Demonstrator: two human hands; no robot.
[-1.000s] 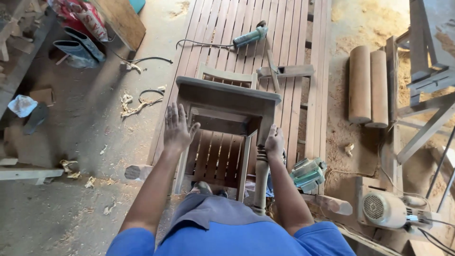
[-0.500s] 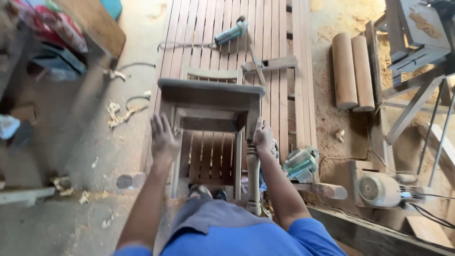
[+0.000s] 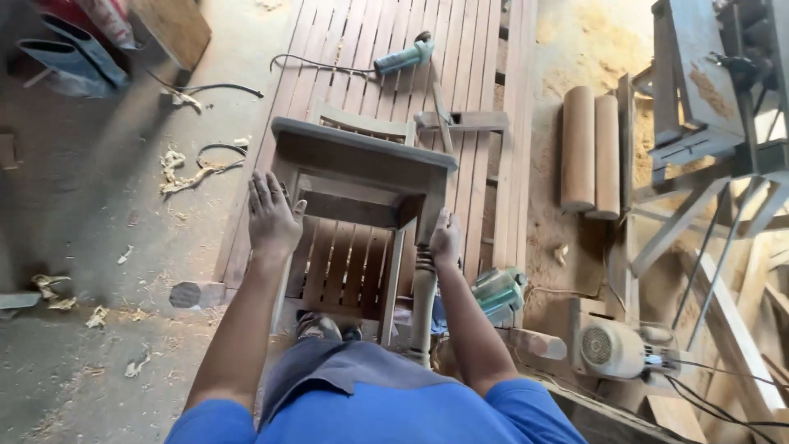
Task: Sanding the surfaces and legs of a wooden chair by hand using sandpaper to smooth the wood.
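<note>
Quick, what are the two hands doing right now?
Left hand: open, fingers spread, palm flat on the wooden chair frame.
Right hand: closed, gripping the frame's turned leg at its top.

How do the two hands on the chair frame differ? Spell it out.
The left hand lies flat with fingers spread on the chair frame; the right hand is curled around the frame's corner above the turned leg. The left hand sits higher in the head view than the right. Both are bare and touch the same frame.
</note>
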